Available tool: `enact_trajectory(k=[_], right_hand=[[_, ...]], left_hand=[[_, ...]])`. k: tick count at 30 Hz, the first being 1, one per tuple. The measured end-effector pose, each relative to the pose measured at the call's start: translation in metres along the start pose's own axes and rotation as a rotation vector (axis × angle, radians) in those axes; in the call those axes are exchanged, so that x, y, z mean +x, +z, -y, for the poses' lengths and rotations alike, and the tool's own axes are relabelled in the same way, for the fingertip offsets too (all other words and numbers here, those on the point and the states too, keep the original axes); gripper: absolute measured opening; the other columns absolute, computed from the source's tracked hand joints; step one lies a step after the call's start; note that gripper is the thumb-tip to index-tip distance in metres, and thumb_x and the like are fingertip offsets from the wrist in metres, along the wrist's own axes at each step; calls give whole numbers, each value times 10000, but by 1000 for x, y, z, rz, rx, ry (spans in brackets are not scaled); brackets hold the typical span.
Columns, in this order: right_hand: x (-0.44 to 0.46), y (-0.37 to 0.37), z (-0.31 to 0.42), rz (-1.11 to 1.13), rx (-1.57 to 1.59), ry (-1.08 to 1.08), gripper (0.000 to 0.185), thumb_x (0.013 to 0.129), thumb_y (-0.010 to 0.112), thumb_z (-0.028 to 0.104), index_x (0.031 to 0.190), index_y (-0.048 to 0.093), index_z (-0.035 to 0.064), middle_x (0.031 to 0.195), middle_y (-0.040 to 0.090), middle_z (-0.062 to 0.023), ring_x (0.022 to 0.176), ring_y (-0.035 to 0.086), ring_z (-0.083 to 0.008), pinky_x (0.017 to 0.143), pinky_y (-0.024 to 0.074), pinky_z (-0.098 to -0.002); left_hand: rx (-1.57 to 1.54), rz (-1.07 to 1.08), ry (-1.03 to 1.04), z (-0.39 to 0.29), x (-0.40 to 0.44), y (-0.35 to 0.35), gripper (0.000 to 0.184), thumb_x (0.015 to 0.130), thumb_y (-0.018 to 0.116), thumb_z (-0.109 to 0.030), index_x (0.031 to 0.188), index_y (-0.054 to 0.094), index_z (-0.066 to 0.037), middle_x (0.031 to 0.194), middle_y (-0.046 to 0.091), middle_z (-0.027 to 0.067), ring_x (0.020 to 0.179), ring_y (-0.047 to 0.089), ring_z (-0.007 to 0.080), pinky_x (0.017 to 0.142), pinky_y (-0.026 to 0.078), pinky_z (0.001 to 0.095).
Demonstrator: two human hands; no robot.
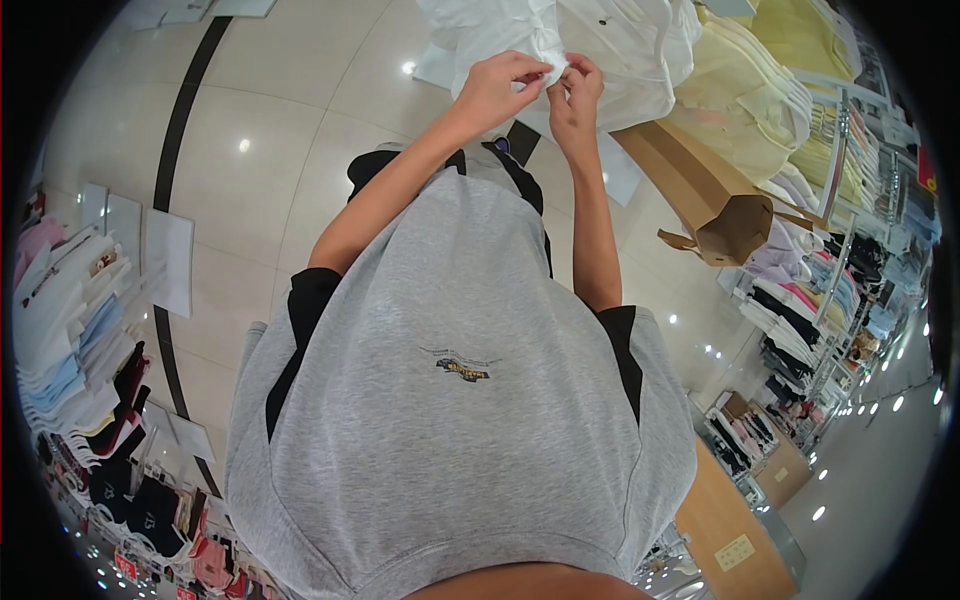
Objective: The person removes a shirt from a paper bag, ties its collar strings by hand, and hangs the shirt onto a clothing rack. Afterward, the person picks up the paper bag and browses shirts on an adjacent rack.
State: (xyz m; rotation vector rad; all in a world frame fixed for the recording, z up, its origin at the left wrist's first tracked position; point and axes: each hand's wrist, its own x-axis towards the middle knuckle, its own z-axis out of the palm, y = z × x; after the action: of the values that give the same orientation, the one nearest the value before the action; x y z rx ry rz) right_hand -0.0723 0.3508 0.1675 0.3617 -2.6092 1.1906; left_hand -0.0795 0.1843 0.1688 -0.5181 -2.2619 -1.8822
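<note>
In the head view, we see the white garment (625,75) at the top edge, beyond our grey shirt (450,270), its upper part cut off by the frame. It looks bright and smooth, falling in soft, rounded folds, with one small dark spot showing near its upper middle. What carries it is hidden from us. At its near edge, a small, crumpled white bit of the cloth stands out between our hands: our left hand (499,90) pinches it between thumb and fingers, and our right hand (576,100) pinches it just beside, fingers curled. Yellow garments (748,95) hang to its right; a brown paper bag (690,185) with handles stands nearer us, below them.
</note>
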Motion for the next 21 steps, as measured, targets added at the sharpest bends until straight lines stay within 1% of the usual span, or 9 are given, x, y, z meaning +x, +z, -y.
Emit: enact_trajectory(k=[2, 5, 8, 11, 14, 21], right_hand=[[1, 0, 1, 9, 41, 33, 166, 938, 582, 56, 1096, 605, 10, 1333, 384, -136, 1169, 434, -237, 925, 436, -307], [1, 4, -2, -3, 218, 95, 173, 954, 572, 79, 1109, 614, 14, 1331, 377, -109, 1157, 446, -197, 931, 431, -294], [1, 2, -1, 19, 275, 121, 189, 966, 563, 107, 1122, 625, 21, 1329, 377, -89, 1168, 441, -180, 938, 426, -294], [1, 2, -6, 32, 304, 125, 196, 970, 559, 122, 1127, 633, 29, 1336, 372, -76, 1179, 436, -175, 944, 422, -296], [2, 0, -3, 40, 308, 110, 220, 955, 596, 160, 1116, 610, 10, 1331, 392, -132, 1176, 390, -254, 924, 424, -309], [1, -1, 0, 47, 300, 112, 207, 943, 596, 143, 1099, 620, 9, 1328, 413, -133, 1182, 386, -265, 976, 371, -334]], left_hand=[[68, -12, 73, 0, 0, 0, 231, 852, 686, -98, 1080, 717, -80, 1026, 680, 82, 862, 673, 202, 744, 542, 291], [131, -19, 167, 5, 0, 2, 232, 863, 672, -97, 1091, 714, -93, 1018, 679, 81, 851, 659, 213, 735, 528, 301], [138, -21, 187, 4, 1, 1, 233, 869, 664, -83, 1098, 710, -92, 1010, 682, 85, 841, 659, 217, 733, 529, 299], [39, 2, 112, 7, 3, 0, 239, 867, 665, -70, 1102, 707, -89, 1012, 683, 82, 837, 660, 210, 733, 527, 299], [-42, 25, 40, 7, 3, -2, 238, 858, 680, -73, 1094, 708, -79, 991, 693, 80, 827, 662, 200, 731, 524, 294], [-52, 76, -47, 9, 7, -8, 194, 857, 685, -80, 1045, 728, -59, 919, 722, 79, 813, 668, 170, 725, 516, 274]])
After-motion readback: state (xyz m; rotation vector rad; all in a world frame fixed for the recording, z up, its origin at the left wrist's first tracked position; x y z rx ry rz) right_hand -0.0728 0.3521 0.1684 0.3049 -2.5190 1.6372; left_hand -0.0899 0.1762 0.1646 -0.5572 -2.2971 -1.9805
